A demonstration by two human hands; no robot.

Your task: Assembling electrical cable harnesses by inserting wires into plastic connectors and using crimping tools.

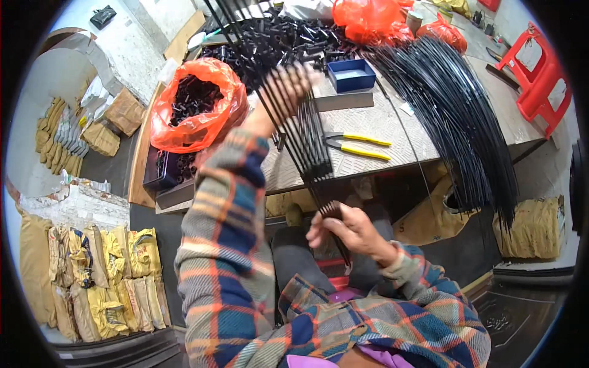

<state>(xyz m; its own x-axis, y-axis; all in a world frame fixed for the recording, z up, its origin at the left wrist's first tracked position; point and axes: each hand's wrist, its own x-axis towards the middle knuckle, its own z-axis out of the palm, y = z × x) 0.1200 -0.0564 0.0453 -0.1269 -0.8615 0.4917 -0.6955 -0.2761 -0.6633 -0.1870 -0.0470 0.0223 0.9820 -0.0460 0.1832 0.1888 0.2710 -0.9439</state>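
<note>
bare tabletop (371, 124) lies beside the pliers (366, 138), held rods (299, 147) blocking its left.

Blue open-top rectangular box (356, 84), pale inside, sits on patterned light-grey tabletop (392, 126); nr it, pliers w/ yellow handles (366, 151), handles pointing R, spread apart. Back of tbl: bulging orange-red plastic bag (368, 21), smaller red plastic bag (446, 34) just to its R. Far R: bright red plastic stool (535, 81) w/ cut-out openings. R, below tbl level: tan paper-wrapped bundle (531, 230) by wall. Upper L: brown paper-wrapped parcel (127, 111) nr stacked tan packs (54, 132). Lower L: rows of yellow-tan wrapped packs (113, 254), some creased. Top L: small black packet (102, 17).
</note>
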